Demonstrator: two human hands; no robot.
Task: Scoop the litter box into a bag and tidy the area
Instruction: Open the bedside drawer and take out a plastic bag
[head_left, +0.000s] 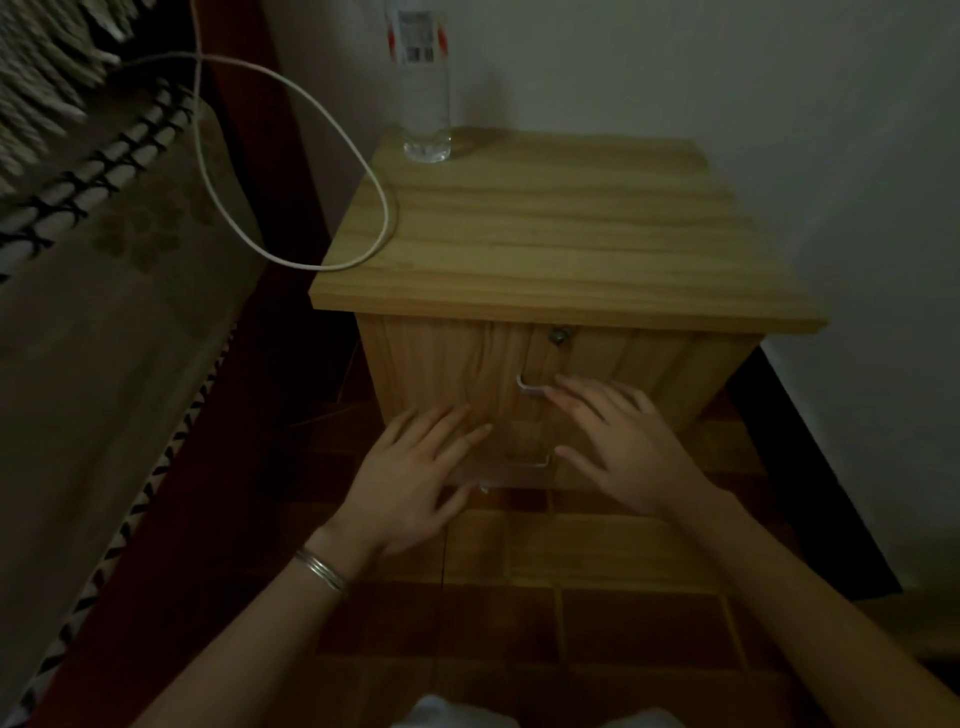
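Left hand (415, 478), right hand (623, 441) spread, seemingly on pale-wood cabinet (561, 234).

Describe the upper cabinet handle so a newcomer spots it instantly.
Find the wooden bedside cabinet. On its front, below the round lock, is a thin metal handle. It is the higher of two, beside the right hand; the lower handle sits between it and the left hand.
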